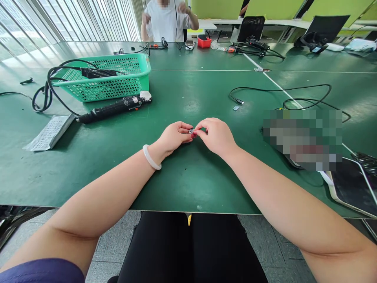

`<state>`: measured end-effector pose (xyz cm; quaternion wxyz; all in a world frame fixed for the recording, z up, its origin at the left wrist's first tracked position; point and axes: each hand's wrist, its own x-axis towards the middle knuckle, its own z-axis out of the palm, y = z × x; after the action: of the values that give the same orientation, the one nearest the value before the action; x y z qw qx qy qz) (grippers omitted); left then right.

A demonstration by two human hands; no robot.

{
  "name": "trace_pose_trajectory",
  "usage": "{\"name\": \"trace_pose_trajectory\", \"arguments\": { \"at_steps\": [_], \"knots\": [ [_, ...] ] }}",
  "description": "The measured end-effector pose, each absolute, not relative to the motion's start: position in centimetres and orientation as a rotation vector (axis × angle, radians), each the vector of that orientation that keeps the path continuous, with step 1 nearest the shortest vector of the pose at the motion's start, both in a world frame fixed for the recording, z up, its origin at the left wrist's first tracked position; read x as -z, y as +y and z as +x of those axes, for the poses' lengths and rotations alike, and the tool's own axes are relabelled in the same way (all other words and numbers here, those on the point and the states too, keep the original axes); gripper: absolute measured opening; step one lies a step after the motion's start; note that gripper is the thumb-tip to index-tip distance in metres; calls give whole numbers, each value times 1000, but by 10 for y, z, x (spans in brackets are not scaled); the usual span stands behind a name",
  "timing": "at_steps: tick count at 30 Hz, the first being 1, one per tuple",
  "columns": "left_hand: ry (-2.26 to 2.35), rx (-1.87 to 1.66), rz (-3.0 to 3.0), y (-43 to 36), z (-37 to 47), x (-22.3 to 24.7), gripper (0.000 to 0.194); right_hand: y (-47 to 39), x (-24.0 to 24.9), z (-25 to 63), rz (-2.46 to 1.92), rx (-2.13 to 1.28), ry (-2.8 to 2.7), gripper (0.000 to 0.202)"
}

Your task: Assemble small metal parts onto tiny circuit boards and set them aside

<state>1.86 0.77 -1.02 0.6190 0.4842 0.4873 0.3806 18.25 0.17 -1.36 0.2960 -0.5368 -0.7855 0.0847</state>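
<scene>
My left hand (174, 138), with a white bracelet on its wrist, pinches a tiny shiny, metal-looking piece (191, 131) between its fingertips. My right hand (216, 135) meets it from the other side, thumb and forefinger closed at the piece's right end. Fingers hide most of the piece, so its kind is unclear. Both hands are just above the green tabletop (188, 177). Beyond my right hand, a small card-like piece (236, 107) lies beside the plug of a black cable (240, 101).
A black electric screwdriver (114, 109) lies before a green basket (118, 84) holding a cord and a black item. Folded paper (50, 133) is at left. At right are a blurred-out object (303, 139) and a dark tablet-like device (353, 184). Another person (165, 21) is across the table.
</scene>
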Motion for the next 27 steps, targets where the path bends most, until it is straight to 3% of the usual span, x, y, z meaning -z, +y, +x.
{"name": "trace_pose_trajectory", "arguments": {
  "at_steps": [27],
  "knots": [
    [1125, -876, 1102, 6, 20, 7, 24, 0, 10, 180, -1494, -173, -2132, 15]
  ]
}}
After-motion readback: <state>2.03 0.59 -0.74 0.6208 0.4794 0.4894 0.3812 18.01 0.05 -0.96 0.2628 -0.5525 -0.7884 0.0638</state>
